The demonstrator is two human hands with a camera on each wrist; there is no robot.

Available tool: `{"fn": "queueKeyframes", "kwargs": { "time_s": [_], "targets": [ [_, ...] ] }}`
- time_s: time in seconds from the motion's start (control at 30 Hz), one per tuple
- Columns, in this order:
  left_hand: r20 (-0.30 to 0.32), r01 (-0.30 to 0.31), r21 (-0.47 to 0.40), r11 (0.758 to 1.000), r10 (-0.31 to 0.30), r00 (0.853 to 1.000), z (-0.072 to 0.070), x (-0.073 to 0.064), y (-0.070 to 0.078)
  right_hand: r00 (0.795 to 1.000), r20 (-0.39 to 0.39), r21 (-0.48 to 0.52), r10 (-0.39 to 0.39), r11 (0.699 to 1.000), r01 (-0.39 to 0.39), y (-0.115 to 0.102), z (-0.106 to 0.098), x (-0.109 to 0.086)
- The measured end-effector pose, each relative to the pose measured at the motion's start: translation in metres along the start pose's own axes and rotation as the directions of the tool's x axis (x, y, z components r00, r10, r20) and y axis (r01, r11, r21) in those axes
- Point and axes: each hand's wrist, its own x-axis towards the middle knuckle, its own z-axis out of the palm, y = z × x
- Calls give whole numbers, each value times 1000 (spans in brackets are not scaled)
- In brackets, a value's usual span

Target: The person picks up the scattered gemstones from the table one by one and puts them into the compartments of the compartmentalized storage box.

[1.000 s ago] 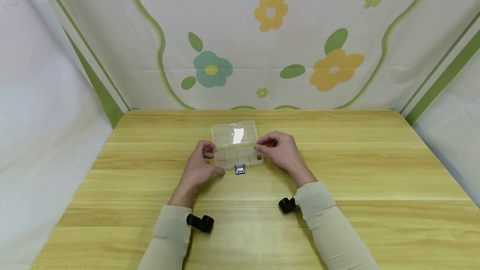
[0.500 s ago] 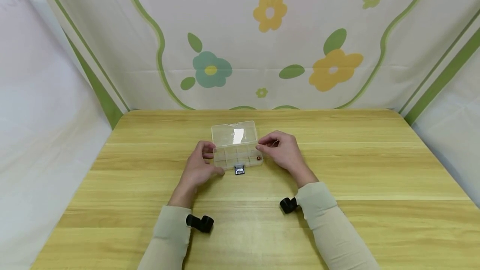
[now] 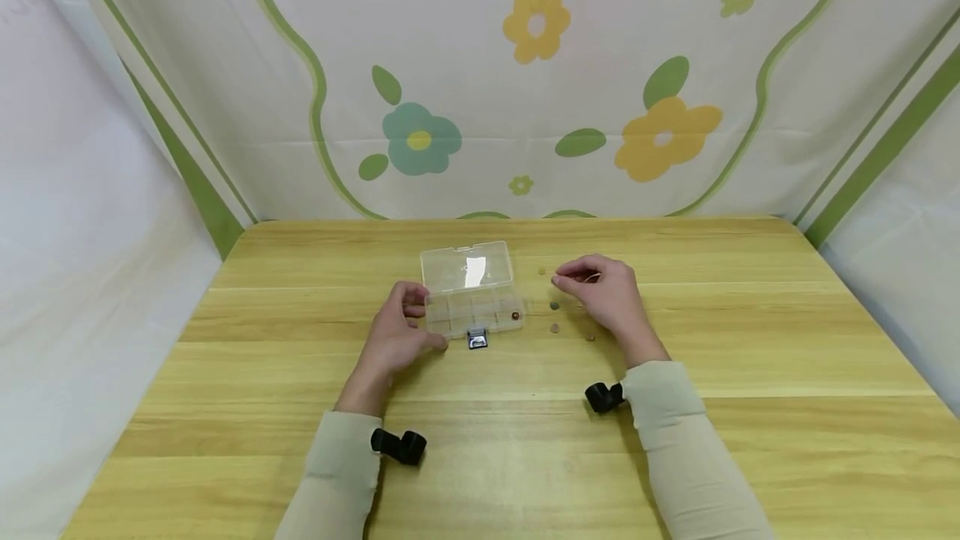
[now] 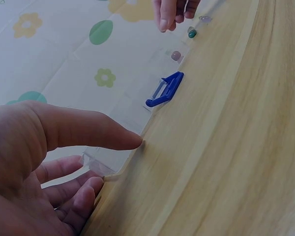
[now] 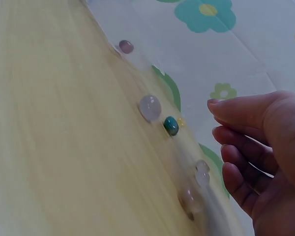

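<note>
A clear plastic compartment box (image 3: pixel 461 313) lies on the table, its lid (image 3: pixel 448 270) raised at the back and its blue latch (image 4: pixel 167 90) folded out in front. My left hand (image 3: pixel 401 330) grips the left end, thumb at the front corner and fingers round the back. One dark reddish bead (image 3: pixel 515 316) sits in the front right compartment. Right of the box, my right hand (image 3: pixel 604 290) hovers with fingers loosely bent and nothing visible between them. Below it lie a green bead (image 5: pixel 171 126), a yellow bead (image 3: pixel 542 272), a pale bead (image 5: pixel 150 108) and a brownish bead (image 3: pixel 590 337).
The wooden table (image 3: pixel 480 457) ends at the back against a white flowered cloth (image 3: pixel 480 65). Black wrist cameras (image 3: pixel 405 446) sit on both sleeves. Another clear bead (image 5: pixel 202 173) is near the right hand in the right wrist view.
My right hand has moved right, away from the box's right end, and the loose beads beside the box now show. The left hand and box stay as they were.
</note>
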Motion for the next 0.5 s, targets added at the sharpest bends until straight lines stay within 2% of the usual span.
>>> {"fn": "queueKeyframes", "kwargs": {
  "time_s": [0.23, 0.5],
  "targets": [
    [1, 4, 5, 1000, -4, 1000, 1, -1, 1, 999, 27, -19, 38, 999, -38, 6, -9, -2],
    [-1, 11, 7, 1000, -11, 1000, 0, -1, 1, 996, 71, -59, 48, 997, -43, 15, -22, -5]
  ]
}}
